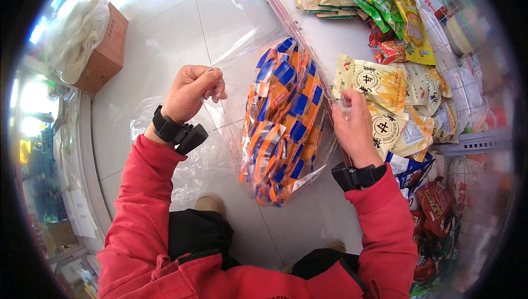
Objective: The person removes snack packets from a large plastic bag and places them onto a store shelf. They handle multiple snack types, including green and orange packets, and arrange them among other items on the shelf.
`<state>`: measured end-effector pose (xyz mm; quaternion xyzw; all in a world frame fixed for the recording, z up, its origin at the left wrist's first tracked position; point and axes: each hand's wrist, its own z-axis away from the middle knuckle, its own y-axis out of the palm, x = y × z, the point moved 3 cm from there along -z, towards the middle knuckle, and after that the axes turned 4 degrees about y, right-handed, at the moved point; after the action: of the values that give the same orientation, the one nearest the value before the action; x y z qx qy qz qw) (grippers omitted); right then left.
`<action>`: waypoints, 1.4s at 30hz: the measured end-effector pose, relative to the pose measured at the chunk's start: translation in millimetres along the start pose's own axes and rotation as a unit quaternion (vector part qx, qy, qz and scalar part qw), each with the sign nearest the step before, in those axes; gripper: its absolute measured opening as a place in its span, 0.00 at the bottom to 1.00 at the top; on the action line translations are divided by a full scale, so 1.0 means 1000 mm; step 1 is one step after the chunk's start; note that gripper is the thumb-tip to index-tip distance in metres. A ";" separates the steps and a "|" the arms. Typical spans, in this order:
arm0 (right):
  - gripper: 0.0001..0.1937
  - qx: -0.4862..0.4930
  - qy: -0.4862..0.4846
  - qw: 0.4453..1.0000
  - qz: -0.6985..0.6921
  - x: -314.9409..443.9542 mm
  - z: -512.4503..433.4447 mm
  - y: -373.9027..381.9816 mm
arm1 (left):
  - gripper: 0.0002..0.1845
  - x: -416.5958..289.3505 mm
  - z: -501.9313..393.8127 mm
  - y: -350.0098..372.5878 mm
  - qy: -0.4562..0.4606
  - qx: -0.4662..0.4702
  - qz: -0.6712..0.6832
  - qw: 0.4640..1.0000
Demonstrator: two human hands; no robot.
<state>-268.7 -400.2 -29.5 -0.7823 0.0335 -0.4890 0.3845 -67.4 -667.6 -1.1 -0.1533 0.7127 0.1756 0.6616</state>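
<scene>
A large clear plastic bag [231, 134] hangs between my two hands, its upper part spread wide. Inside it lie many small packets [284, 113] in orange and blue wrappers. My left hand [202, 86] pinches the bag's film at the left, fingers curled in. At the right, my right hand [354, 124] grips the film by its other side, beside the shelf edge. Cream and yellow snack pouches [373, 82] lie on the shelf just beyond my right hand. More crumpled clear film shows below my left hand.
A cardboard box [105, 51] with a whitish plastic bag on it stands at upper left. Along the right runs a shelf [330, 37] with tan, green and yellow pouches [416, 31] and a wire grid. Red packages [435, 206] lie lower right. Shelving lines the left.
</scene>
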 end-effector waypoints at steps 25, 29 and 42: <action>0.46 0.248 -0.015 0.961 0.123 0.031 0.018 -0.002 | 0.22 0.001 -0.004 0.047 0.036 0.109 0.039 0.993; 0.46 0.228 -0.040 0.962 0.145 0.030 0.026 0.004 | 0.23 -0.002 -0.007 0.049 0.047 0.111 0.038 0.992; 0.45 0.231 -0.025 0.955 0.187 0.042 0.021 -0.005 | 0.25 -0.005 -0.001 0.063 0.030 0.097 0.027 0.994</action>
<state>-231.7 -402.9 -0.1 -0.6643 0.0555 -0.3828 0.6395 -96.4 -611.8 7.0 -0.0748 0.7499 0.1188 0.6465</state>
